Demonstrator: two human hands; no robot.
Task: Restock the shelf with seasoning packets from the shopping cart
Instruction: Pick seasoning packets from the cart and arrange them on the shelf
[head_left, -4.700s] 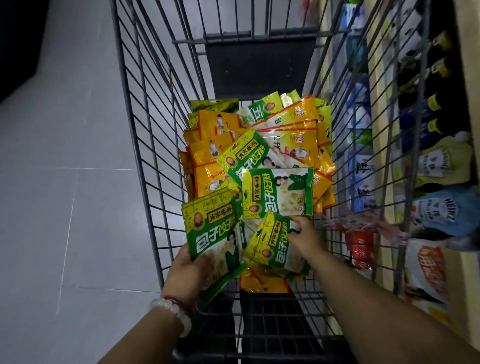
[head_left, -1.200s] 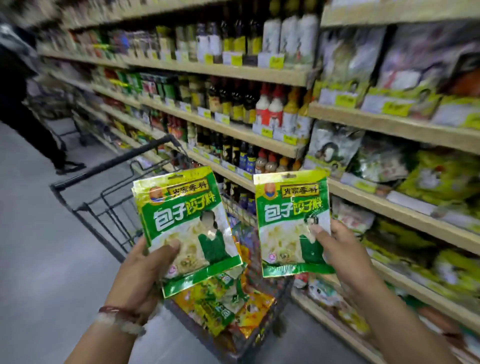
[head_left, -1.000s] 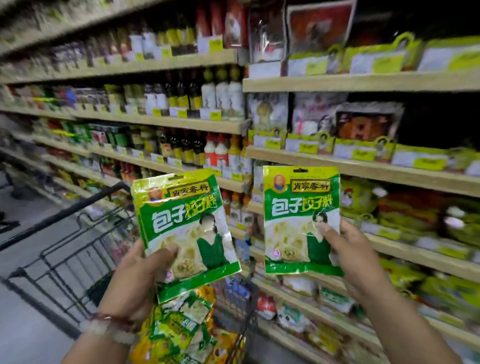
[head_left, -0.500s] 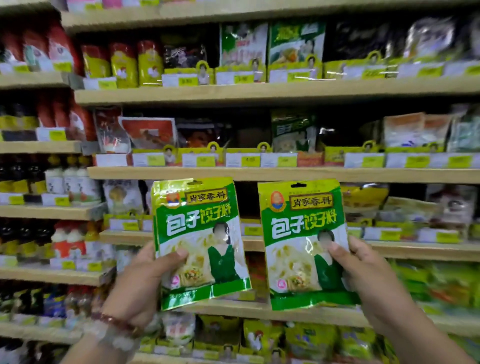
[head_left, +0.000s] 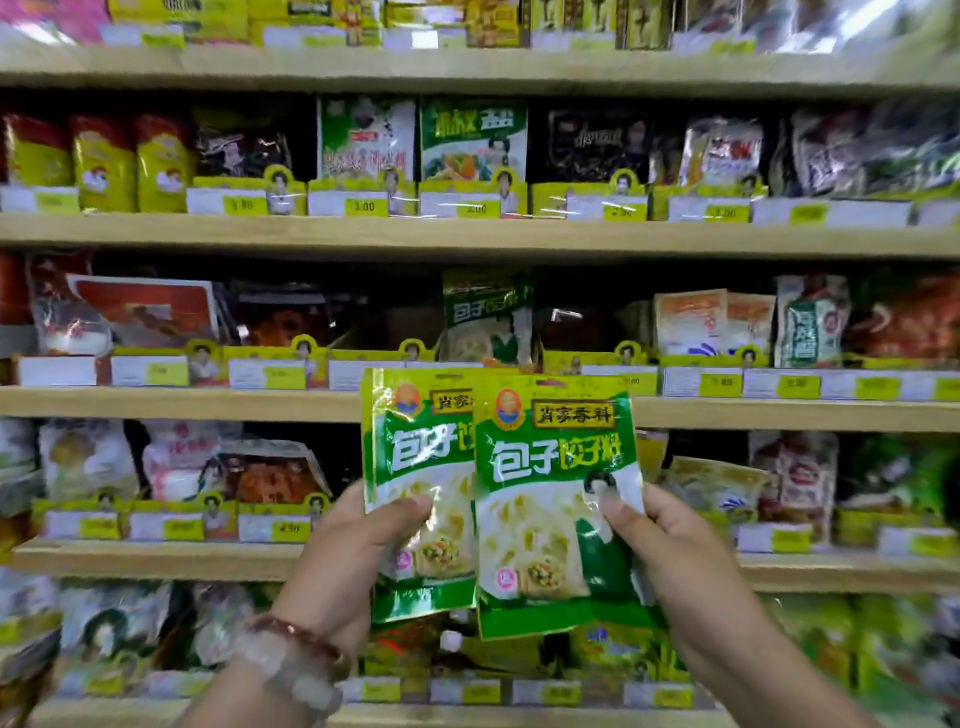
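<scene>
I face the shelf and hold two green seasoning packets upright in front of it. My left hand grips the left packet by its lower left edge, thumb across the front. My right hand pinches the right packet at its right side. The right packet overlaps the left one's right edge. A matching green packet stands on the wooden shelf just above and behind them. The shopping cart is out of view.
Wooden shelves run across the whole view, packed with bagged seasonings behind yellow price-tag holders. A dark gap lies left of the matching packet. A bead bracelet is on my left wrist.
The view has turned from the cart to the shelf front. Both hands have come together, so the right packet now overlaps the left one, and both are raised nearer the shelf.
</scene>
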